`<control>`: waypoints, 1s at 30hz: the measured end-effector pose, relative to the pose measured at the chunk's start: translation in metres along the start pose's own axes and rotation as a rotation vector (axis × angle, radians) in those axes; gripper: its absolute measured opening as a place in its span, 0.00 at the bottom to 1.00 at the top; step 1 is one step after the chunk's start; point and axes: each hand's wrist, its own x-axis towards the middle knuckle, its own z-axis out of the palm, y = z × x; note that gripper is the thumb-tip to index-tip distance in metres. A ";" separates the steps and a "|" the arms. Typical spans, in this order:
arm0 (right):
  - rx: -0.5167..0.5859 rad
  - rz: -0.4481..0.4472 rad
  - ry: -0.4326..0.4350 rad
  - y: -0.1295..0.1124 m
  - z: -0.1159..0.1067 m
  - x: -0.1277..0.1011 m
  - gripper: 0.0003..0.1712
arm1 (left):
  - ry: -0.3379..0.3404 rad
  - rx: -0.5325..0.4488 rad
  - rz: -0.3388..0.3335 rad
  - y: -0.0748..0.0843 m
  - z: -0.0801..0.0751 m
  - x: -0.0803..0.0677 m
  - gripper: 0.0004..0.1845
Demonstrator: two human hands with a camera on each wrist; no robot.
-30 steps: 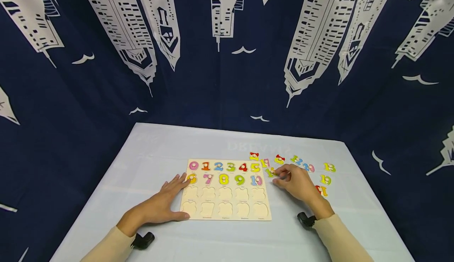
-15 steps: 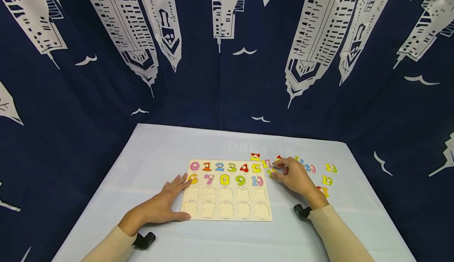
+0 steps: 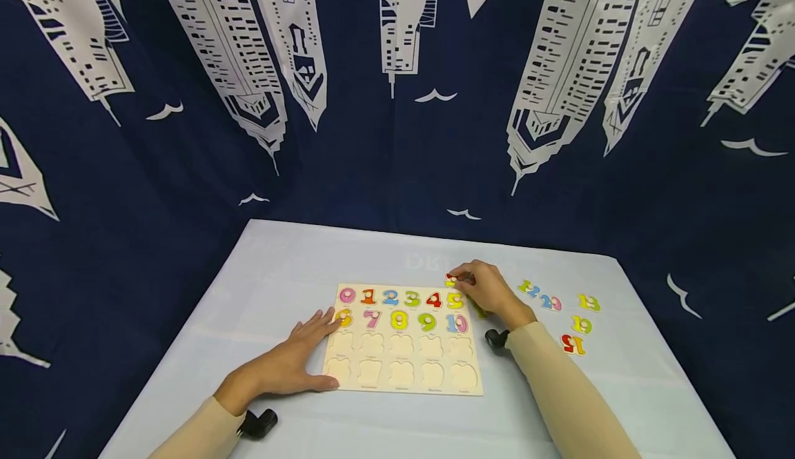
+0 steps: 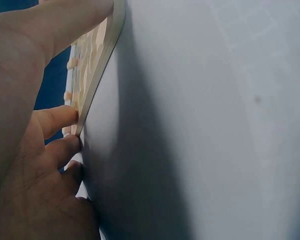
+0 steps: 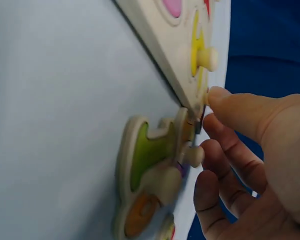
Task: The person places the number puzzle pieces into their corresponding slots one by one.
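Note:
A wooden number puzzle board (image 3: 404, 394) lies on the table, its two upper rows holding number pieces 0 to 10 and its two lower rows showing bare recesses. My left hand (image 3: 282, 362) rests at its left edge, fingers spread; the left wrist view shows thumb and fingertips against the board's side (image 4: 97, 82). Beyond the board's top right corner, my right hand (image 3: 491, 290) pinches a red and yellow number piece (image 3: 450, 280), mostly covered by the fingertips. Below that hand, a green and orange number piece (image 5: 150, 150) with a knob lies beside the board, partly overlapped by another piece.
Several loose number pieces lie to the right: a 12 (image 3: 528, 288), a 20 (image 3: 550, 302), a 13 (image 3: 589, 301), a 19 (image 3: 581, 324) and a red and yellow 15 (image 3: 573, 344). A dark blue printed curtain (image 3: 391, 169) hangs behind the white table (image 3: 310, 252).
My right hand has moved left and away from me, from the green piece to the red and yellow piece behind the board's corner. The left hand stays at the board's edge.

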 end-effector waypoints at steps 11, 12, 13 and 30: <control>-0.074 0.016 0.045 0.002 -0.002 0.009 0.07 | -0.004 0.014 0.009 0.001 0.003 0.009 0.64; -0.081 0.011 0.060 0.001 -0.002 0.009 0.06 | -0.004 0.014 0.008 0.000 0.003 0.009 0.64; -0.084 0.001 0.080 0.000 -0.001 0.009 0.05 | -0.004 0.015 0.006 0.000 0.003 0.009 0.64; 0.113 -0.193 0.072 -0.110 0.051 -0.041 0.02 | 0.011 0.028 0.000 -0.004 0.001 0.001 0.63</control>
